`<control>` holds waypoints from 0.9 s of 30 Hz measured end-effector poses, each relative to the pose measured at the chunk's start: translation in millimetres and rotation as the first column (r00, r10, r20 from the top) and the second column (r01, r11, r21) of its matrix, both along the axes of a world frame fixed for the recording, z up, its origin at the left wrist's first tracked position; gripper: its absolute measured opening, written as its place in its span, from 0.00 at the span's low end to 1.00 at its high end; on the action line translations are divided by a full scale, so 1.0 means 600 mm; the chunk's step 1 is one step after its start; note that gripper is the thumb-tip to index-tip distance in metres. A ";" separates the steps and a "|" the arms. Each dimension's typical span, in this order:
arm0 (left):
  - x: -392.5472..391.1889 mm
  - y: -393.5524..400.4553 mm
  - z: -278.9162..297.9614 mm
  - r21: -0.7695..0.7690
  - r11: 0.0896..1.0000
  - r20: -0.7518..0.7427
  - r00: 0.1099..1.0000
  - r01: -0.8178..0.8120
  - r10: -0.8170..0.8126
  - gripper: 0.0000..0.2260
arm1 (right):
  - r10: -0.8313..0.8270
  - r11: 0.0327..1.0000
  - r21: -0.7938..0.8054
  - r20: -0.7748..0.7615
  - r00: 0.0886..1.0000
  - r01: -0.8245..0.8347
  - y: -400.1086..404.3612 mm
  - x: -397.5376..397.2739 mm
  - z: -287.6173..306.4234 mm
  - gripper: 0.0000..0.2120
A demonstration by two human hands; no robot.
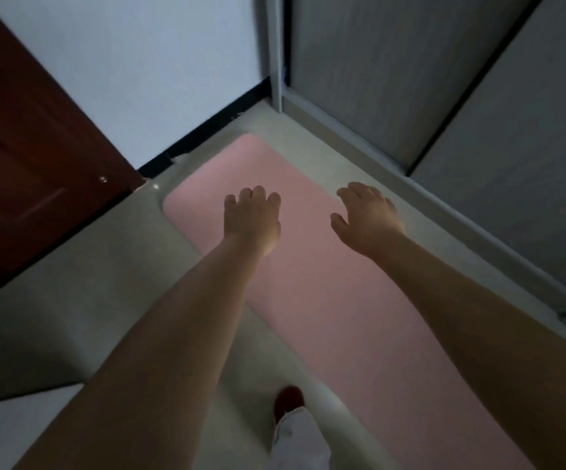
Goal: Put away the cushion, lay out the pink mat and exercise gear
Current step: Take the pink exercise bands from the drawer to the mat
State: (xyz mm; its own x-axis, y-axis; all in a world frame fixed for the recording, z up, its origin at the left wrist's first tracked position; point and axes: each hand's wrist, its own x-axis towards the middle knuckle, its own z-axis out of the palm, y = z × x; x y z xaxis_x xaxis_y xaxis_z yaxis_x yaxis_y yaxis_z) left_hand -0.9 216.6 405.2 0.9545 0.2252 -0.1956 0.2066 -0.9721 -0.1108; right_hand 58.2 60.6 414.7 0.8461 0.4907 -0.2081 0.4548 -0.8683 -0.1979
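The pink mat (312, 300) lies flat and unrolled on the pale floor, running from the far corner toward me. Both my arms reach out above it. My left hand (252, 217) hovers over the mat's far half, palm down, fingers loosely curled, holding nothing. My right hand (366, 217) hangs over the mat's right edge, fingers spread, also empty. No cushion or exercise gear is in view.
A dark red door (27, 157) stands at the left. A white wall with black skirting (206, 127) closes the far side. Grey wardrobe doors (444, 96) run along the right of the mat. My red shoe (288, 400) and white trouser leg are on the floor.
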 end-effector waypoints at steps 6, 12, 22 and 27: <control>-0.150 0.166 0.051 -0.010 0.961 0.000 0.961 -0.276 0.276 0.15 | 0.313 0.950 -0.021 -0.003 0.950 -0.313 0.197 -0.077 0.057 0.23; -0.355 0.258 0.076 -0.040 0.806 -0.009 0.807 -0.591 0.591 0.13 | 0.592 0.806 -0.010 0.016 0.806 -0.592 0.353 -0.197 0.089 0.22; -0.689 0.301 0.105 -0.060 0.448 -0.022 0.450 -0.892 0.893 0.15 | 0.870 0.493 0.041 -0.017 0.492 -0.869 0.549 -0.452 0.132 0.23; -0.829 0.314 0.106 -0.097 0.300 -0.005 0.302 -0.949 0.953 0.13 | 0.930 0.365 0.020 -0.039 0.364 -0.931 0.619 -0.589 0.136 0.23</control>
